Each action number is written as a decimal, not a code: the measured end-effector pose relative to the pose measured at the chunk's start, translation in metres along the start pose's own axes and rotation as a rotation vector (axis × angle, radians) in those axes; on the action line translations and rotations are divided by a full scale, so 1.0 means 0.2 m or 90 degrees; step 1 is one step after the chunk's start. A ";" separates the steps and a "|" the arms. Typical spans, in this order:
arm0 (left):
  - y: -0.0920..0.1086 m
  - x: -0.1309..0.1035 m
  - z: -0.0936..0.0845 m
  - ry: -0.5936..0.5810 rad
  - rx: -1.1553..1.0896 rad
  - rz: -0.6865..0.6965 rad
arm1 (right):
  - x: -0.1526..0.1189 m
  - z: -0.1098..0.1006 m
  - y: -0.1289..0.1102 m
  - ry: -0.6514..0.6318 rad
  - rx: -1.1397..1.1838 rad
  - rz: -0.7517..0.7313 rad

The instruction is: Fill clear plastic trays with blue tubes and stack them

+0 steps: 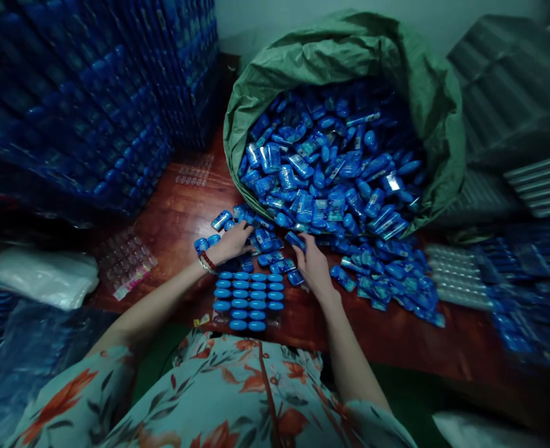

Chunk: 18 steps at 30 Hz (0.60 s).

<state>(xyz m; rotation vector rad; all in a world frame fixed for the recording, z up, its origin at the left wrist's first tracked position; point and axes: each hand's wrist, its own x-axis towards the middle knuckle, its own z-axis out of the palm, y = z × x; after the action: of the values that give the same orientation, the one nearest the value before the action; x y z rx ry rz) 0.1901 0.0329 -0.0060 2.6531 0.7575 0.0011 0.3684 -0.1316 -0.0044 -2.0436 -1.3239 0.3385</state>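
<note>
On the table in front of me, my left hand (pixel 233 241) reaches into a loose row of blue wrapped packets (pixel 269 239), fingers and thumb apart and touching them. No packet is plainly gripped there. A single blue packet (pixel 294 239) is pinched between the thumb and fingers of my right hand (pixel 313 266). Just below both hands lies a clear plastic tray (pixel 273 322), with blue oval pieces (pixel 249 295) set in rows; the lowest row has pieces only in its middle.
Behind my hands, a large green sack (pixel 251 112) lies open, full of blue packets. More packets (pixel 396 274) are heaped at right, beside a clear ridged tray (pixel 459 277). Tall stacks of filled blue trays (pixel 83 106) rise at left. Another clear tray (pixel 128 258) lies near a white plastic bag (pixel 41 274).
</note>
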 end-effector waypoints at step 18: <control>-0.16 0.00 0.03 -0.028 -0.134 0.127 | -0.65 -0.02 0.01 -0.054 0.608 0.402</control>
<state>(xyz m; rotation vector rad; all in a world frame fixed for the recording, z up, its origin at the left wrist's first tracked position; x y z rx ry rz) 0.1733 0.0561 -0.0230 2.5057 0.4486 0.0727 0.3126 -0.2490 -0.0206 -1.5286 -0.3452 1.1000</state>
